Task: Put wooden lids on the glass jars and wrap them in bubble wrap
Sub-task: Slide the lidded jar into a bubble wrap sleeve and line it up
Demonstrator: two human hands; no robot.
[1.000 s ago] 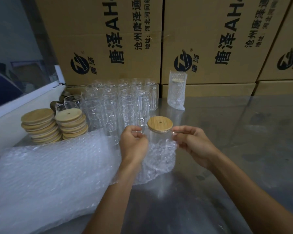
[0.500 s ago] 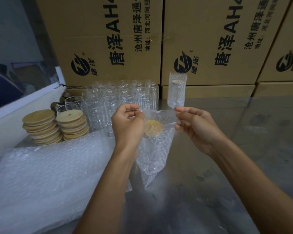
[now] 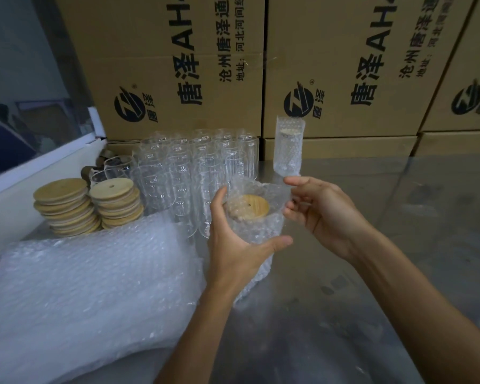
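A glass jar with a wooden lid (image 3: pixel 254 207) sits inside a bubble wrap sleeve (image 3: pixel 257 231) above the steel table. My left hand (image 3: pixel 233 245) grips the sleeved jar round its side, thumb across the front. My right hand (image 3: pixel 320 209) pinches the sleeve's upper edge on the right. A jar wrapped in bubble wrap (image 3: pixel 288 146) stands upright by the boxes. Several bare glass jars (image 3: pixel 189 167) cluster behind my left hand. Two stacks of wooden lids (image 3: pixel 88 206) lie at the left.
A big pile of bubble wrap (image 3: pixel 81 286) covers the table's near left. Printed cardboard boxes (image 3: pixel 330 65) wall off the back. A white ledge (image 3: pixel 25 184) runs along the left. The steel table (image 3: pixel 399 259) stretches to the right.
The sleeve has come up over the lidded jar. My left hand shifted from pinching the sleeve's edge to gripping the jar's side, and the jar now tilts toward me.
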